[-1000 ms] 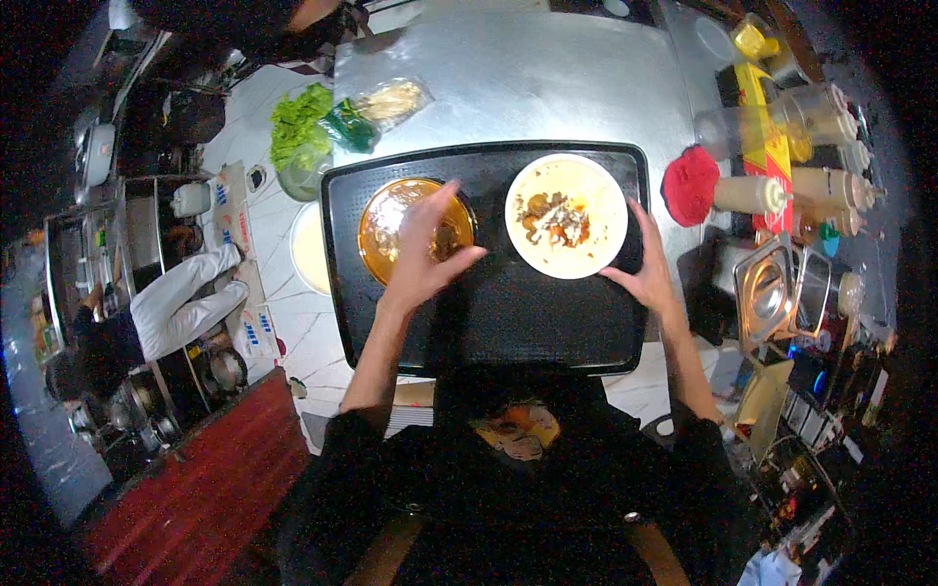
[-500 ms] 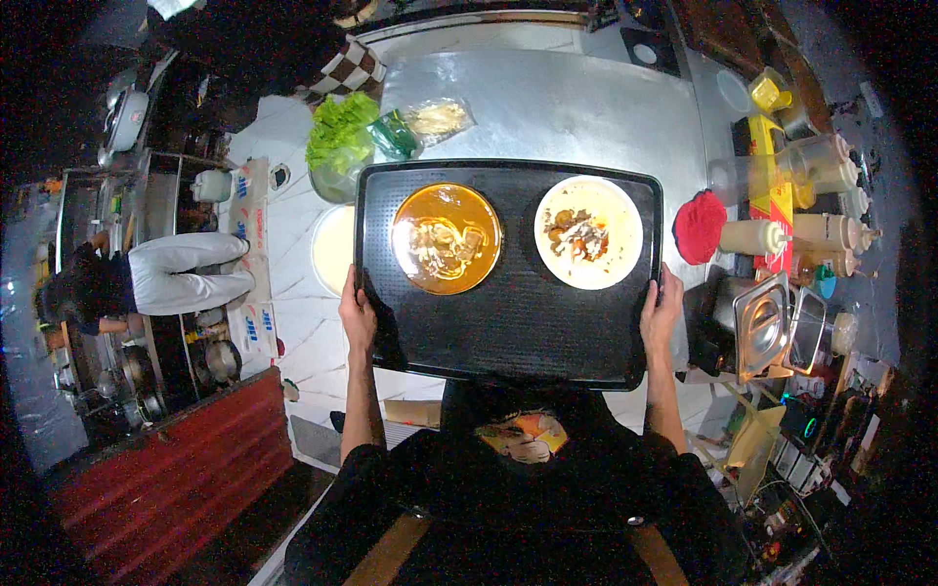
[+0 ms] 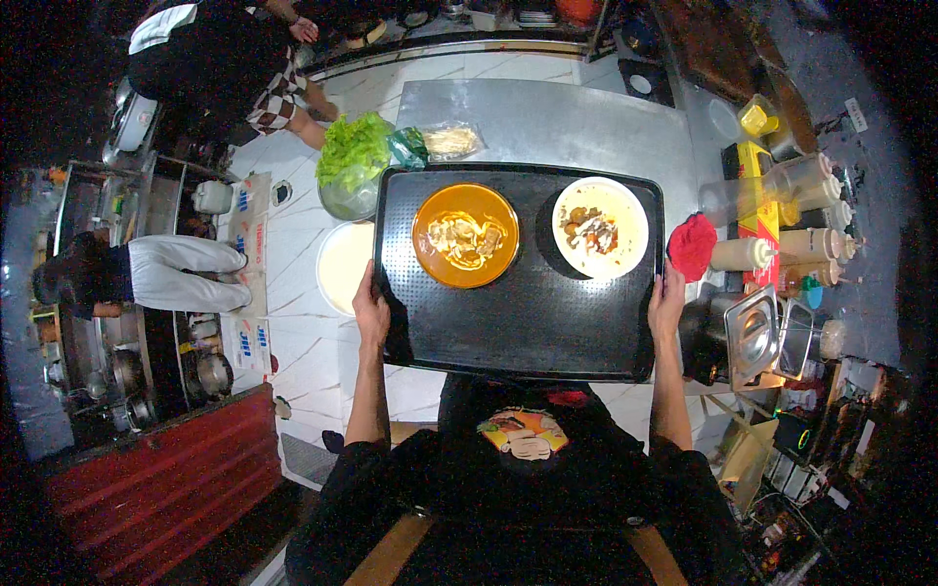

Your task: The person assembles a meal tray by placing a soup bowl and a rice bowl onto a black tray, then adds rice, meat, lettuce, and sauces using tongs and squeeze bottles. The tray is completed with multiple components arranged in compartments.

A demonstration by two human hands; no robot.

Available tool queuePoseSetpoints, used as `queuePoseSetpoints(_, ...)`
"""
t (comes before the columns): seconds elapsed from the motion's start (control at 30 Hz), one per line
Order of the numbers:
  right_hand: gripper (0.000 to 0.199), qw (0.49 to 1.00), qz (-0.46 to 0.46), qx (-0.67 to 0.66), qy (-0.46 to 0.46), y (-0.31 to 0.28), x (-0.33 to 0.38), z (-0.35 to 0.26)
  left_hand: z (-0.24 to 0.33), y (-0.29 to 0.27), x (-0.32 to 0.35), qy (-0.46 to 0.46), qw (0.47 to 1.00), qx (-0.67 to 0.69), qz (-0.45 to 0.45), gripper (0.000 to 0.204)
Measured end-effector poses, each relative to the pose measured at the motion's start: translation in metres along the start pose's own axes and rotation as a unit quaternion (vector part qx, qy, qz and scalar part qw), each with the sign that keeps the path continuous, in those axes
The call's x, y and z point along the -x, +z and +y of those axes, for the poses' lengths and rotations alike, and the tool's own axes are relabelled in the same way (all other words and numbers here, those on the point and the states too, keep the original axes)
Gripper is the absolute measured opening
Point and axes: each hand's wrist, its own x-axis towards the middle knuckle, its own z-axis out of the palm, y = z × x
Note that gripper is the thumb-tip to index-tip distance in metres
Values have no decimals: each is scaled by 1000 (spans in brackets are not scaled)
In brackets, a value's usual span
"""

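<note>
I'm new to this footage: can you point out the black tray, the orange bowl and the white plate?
black tray [image 3: 518, 322], head view, bare middle of its floor.
orange bowl [image 3: 435, 264], head view, lower left rim.
white plate [image 3: 630, 239], head view, right rim.

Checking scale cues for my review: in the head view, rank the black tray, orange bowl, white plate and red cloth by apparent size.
1. black tray, held at both side edges
2-3. orange bowl and white plate: look alike, not ranked
4. red cloth

Bright centre, dark fisheye rim, sharp
</note>
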Motion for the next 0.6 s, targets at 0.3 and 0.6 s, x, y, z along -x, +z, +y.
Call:
queuePoseSetpoints(0.3, 38, 999, 5, 47, -16, -6, -19, -1, 10, 3, -3, -24, 999, -15, -26, 55)
queuePoseSetpoints(0.6, 34, 998, 41, 54, -17, -6, -14, -3, 10, 9, -1, 161, 968, -190, 24, 59)
